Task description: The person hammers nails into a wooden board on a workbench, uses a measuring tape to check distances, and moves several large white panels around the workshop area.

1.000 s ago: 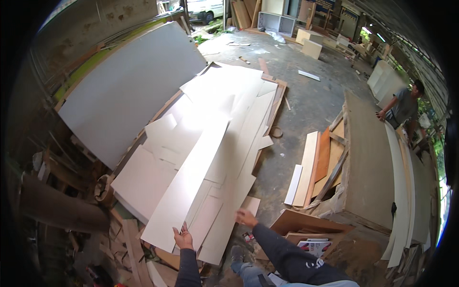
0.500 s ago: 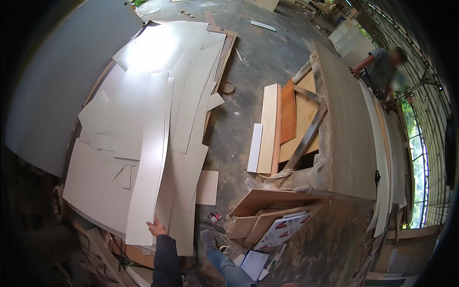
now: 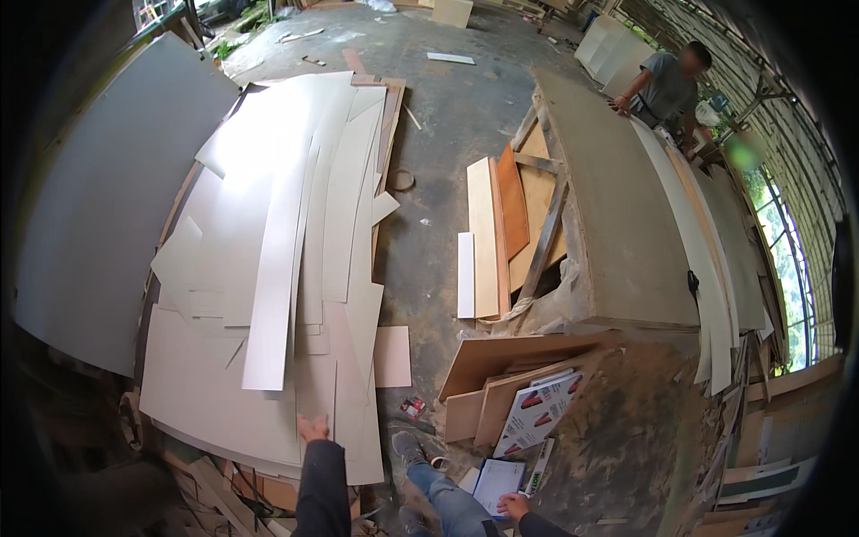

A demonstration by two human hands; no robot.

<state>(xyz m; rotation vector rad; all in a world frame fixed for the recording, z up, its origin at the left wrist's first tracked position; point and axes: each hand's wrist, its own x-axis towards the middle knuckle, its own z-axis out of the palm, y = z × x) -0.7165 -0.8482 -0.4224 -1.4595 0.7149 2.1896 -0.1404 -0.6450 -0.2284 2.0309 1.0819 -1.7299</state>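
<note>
Over the near part of a pile of thin pale boards (image 3: 349, 251), my left hand (image 3: 313, 428) has its fingers stretched out and holds nothing. A long narrow white board strip (image 3: 271, 331) lies on the pile, its near end a little beyond and to the left of that hand. My right hand (image 3: 513, 506) hangs low beside my bent leg, in front of a clipboard-like white sheet (image 3: 497, 483). Its fingers look loosely apart with nothing in them. Whether they touch the leg or the sheet, I cannot tell.
A large grey panel (image 3: 98, 215) stands at the left. On the right is a big table (image 3: 617, 206) with planks (image 3: 484, 233) leaning at its side. Boards (image 3: 510, 367) lean at its near end. A co-worker (image 3: 667, 89) stands at its far side.
My left hand has let go of the narrow white strip, which now lies farther up the pile. My right hand has come further into view. The view has shifted.
</note>
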